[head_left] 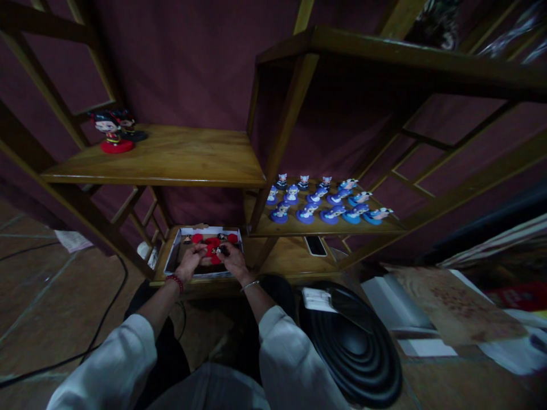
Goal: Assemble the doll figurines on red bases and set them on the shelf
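Observation:
A shallow white-edged cardboard box (174, 250) stands on the bottom shelf in front of me, with several small red and black pieces inside. Over it, my right hand (234, 262) pinches a small black-haired figurine (219, 250). My left hand (193, 261) comes in from the other side, its fingers closed at a red figurine base (211, 250) right beside the figurine. Whether base and figurine are joined, I cannot tell. Near the box's far edge lie a red piece (197, 238) and another red piece (232, 238).
Two black-haired figurines, one on a red base (117, 147), stand on the upper left shelf (171, 156). Several blue and purple figurines (307, 213) fill the right shelf. A phone (315, 246) lies below them. A ridged black round object (354, 347) is on the floor.

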A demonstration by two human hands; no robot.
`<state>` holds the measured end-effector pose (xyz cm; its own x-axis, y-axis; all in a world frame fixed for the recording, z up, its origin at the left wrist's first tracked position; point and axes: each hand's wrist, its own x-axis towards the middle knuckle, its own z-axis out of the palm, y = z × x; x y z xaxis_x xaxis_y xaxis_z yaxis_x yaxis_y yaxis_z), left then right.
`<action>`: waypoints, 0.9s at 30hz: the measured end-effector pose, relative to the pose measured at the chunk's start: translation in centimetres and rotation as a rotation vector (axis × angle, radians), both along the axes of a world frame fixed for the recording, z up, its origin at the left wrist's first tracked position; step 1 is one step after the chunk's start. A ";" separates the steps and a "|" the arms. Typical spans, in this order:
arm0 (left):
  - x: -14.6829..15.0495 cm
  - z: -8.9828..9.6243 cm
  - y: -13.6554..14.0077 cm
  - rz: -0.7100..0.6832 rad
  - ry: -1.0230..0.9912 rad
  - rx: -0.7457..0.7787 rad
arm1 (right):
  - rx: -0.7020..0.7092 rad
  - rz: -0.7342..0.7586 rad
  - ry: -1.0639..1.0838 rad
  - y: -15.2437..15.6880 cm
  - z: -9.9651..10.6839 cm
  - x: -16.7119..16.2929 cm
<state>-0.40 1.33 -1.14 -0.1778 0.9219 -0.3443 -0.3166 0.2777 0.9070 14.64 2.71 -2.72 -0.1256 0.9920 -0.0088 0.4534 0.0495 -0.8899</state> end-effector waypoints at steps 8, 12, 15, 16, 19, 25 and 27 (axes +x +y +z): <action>-0.2 -0.5 0.1 0.017 -0.010 0.004 | 0.002 0.014 0.014 0.0 0.1 0.1; -0.1 -0.5 0.0 0.013 -0.005 0.027 | 0.006 0.026 0.013 0.1 -0.2 0.2; -0.1 -0.3 -0.1 0.007 -0.017 0.043 | 0.004 0.036 0.021 0.2 -0.4 0.2; 0.0 -0.2 -0.1 0.007 -0.022 0.043 | 0.000 0.039 0.024 0.2 -0.4 0.3; 0.0 -0.1 -0.2 -0.001 -0.029 0.041 | -0.008 0.044 0.027 0.1 -0.4 0.3; -0.1 -0.3 -0.2 -0.007 -0.063 0.042 | -0.011 0.041 0.026 0.2 -0.6 0.1; -0.1 -0.4 -0.2 -0.007 -0.069 0.042 | -0.017 0.029 0.033 0.2 -0.7 0.0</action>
